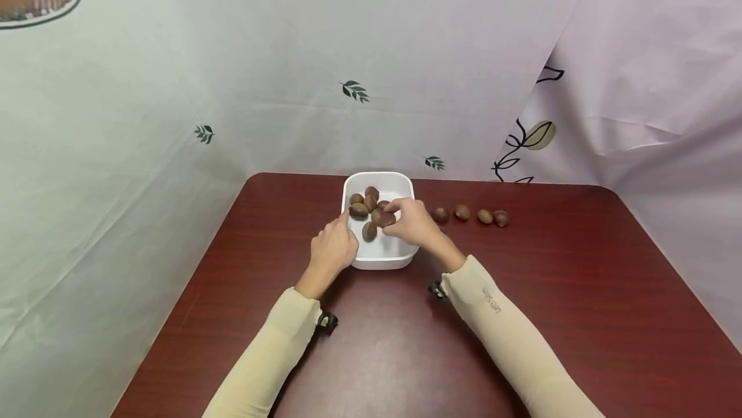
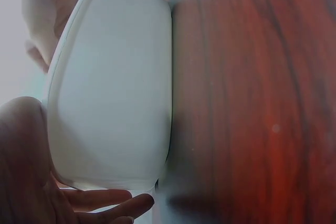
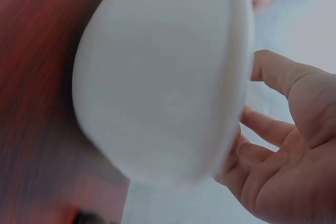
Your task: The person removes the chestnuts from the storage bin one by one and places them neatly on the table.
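Note:
A white plastic tub (image 1: pixel 382 263) stands on the table with several brown chestnuts (image 1: pixel 369 231) in it. At its left side my left hand (image 1: pixel 334 244) holds the rim, and in the left wrist view the fingers (image 2: pixel 113 205) reach around the tub's outer wall. From the right, my right hand (image 1: pixel 413 221) reaches over the rim and pinches a chestnut (image 1: pixel 385 218) between thumb and fingers, above the others. In the right wrist view the tub's wall (image 3: pixel 157 77) hides that chestnut and the fingertips.
Several more chestnuts (image 1: pixel 462 212) lie in a loose row on the dark red table (image 1: pixel 568 263), right of the tub. A pale cloth with leaf prints (image 1: pixel 278 83) hangs behind the table's back edge.

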`<state>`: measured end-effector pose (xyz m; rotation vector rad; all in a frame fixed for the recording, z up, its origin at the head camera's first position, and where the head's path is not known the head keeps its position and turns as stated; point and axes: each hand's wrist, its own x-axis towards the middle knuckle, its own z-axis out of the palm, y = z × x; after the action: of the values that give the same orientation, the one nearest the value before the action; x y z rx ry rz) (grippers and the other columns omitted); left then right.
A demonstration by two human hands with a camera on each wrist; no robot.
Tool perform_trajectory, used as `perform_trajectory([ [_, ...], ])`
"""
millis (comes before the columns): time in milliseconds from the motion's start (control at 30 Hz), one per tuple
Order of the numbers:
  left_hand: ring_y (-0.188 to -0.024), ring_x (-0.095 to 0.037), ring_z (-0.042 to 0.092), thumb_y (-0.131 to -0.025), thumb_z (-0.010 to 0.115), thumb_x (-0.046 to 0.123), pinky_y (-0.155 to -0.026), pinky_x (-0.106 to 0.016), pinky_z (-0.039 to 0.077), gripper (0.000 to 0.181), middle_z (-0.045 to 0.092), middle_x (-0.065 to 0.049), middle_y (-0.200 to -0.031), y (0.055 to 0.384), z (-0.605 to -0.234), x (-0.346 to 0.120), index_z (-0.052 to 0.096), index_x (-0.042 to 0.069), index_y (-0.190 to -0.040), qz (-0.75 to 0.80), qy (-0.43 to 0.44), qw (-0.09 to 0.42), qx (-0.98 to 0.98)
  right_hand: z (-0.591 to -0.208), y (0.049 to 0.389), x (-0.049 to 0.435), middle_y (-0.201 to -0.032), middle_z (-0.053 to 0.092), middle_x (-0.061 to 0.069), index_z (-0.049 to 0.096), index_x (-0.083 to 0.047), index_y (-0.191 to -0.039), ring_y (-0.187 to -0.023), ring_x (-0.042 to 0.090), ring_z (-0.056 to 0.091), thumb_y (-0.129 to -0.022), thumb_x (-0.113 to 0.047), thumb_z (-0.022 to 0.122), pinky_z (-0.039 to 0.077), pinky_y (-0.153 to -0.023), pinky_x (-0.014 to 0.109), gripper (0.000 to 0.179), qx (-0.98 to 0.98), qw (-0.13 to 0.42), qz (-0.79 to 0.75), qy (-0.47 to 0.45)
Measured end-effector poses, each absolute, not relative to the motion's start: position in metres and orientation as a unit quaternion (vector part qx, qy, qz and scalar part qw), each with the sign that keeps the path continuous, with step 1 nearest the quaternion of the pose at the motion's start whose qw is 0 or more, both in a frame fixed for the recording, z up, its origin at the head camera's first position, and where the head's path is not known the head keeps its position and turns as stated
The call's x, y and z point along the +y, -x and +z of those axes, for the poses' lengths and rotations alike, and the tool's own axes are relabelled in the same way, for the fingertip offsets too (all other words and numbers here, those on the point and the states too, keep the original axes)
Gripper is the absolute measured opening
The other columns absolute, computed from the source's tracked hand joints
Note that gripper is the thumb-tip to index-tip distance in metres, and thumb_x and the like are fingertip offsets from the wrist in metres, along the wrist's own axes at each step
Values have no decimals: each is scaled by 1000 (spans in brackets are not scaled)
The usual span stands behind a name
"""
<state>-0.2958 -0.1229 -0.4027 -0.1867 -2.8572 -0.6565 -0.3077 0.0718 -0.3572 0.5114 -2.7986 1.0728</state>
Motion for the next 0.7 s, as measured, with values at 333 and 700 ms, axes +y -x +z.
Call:
perform_trajectory([
  [333, -100, -43, 66, -92, 45, 17, -77, -60, 51, 53, 65, -16, -125, 297, -399, -124, 50, 9, -145, -224, 65, 102, -967, -338, 297, 137, -97, 75, 13, 70, 2, -111, -90, 25, 71, -74, -11, 82, 54, -81, 41, 41, -916, 57, 386, -98],
  [700, -98, -44, 66, -92, 42, 17, -76, -59, 51, 54, 66, -16, -124, 295, -403, -123, 50, 9, -144, -225, 66, 105, -966, -357, 302, 196, -102, 71, 18, 70, 5, -111, -94, 32, 64, -76, -13, 80, 50, -82, 47, 41, -946, 22, 322, -31],
])
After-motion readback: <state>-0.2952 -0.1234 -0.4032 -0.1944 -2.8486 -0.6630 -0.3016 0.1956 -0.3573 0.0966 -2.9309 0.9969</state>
